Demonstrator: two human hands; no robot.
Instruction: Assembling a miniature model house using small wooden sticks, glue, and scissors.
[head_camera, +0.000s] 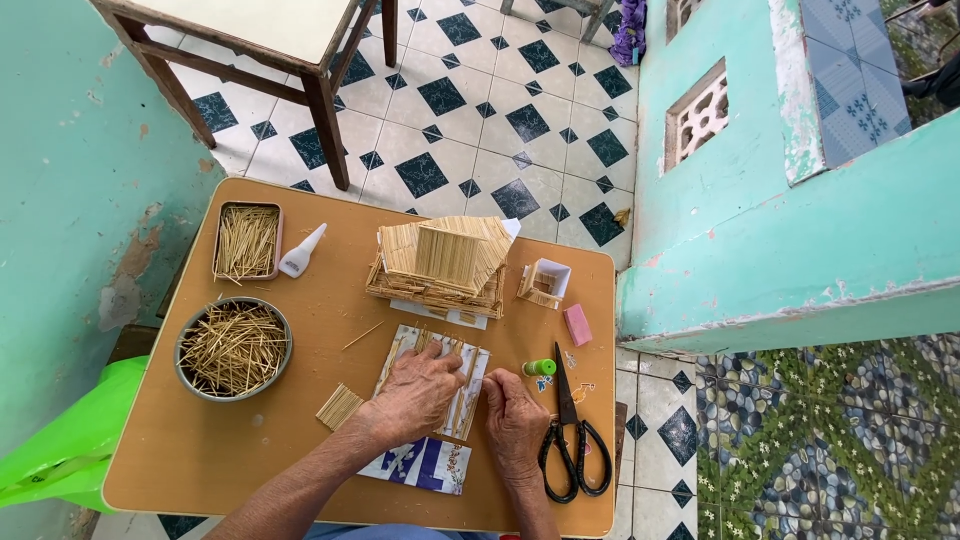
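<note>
My left hand (415, 392) lies flat on the row of little sticks (452, 385) on the paper sheet (425, 462), low in the middle. My right hand (513, 425) pinches the row's edge. If I push hard, I think the sticks could slide apart. The scissors (570, 440) lie just beside it. Higher up on the brown desk (200, 450) stands the stick house (440, 262), then the tiled floor (500, 110) and green walls (70, 170).

Wooden table (200, 450) on a tiled floor (480, 110)

On it: a round bowl (234, 349) and a tin (247, 241) of sticks, a glue bottle (302, 251), a stick house (440, 265), a small box (545, 283), a pink block (577, 325), scissors (570, 430), a stick bundle (340, 406), and a printed sheet (425, 465).
</note>
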